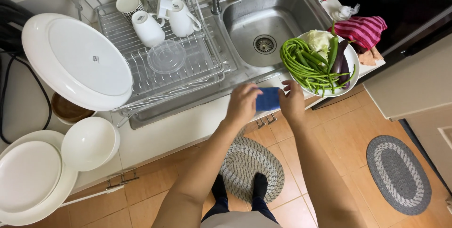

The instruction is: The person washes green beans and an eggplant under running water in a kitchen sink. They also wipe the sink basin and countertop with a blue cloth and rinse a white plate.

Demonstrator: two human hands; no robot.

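1. Nearest the camera are the person's two forearms, reaching forward from the bottom edge, with dark-socked feet on an oval woven mat point(252, 166) below them on the tiled floor.
2. Between the hands sits a blue sponge point(268, 99), held at the front edge of the table, just below the steel sink point(278, 16).
3. The sponge lies directly between both hands, so neither is nearer; its long axis looks about upright in the head view, though the fingers hide its ends.
4. The left hand point(241, 104) is curled narrowly around the sponge's left side, fingers folded over it.
5. The right hand point(292, 101) grips the right side, likewise closed down to the sponge's width, with the thumb up near its top.
6. Just right of the hands stands a white plate point(352, 58) carrying long green beans point(303, 63), aubergines and a piece of cabbage.
7. To the left, well apart, a dish rack point(141, 72) holds white mugs point(165, 20), with large white plates point(75, 58) beside it.
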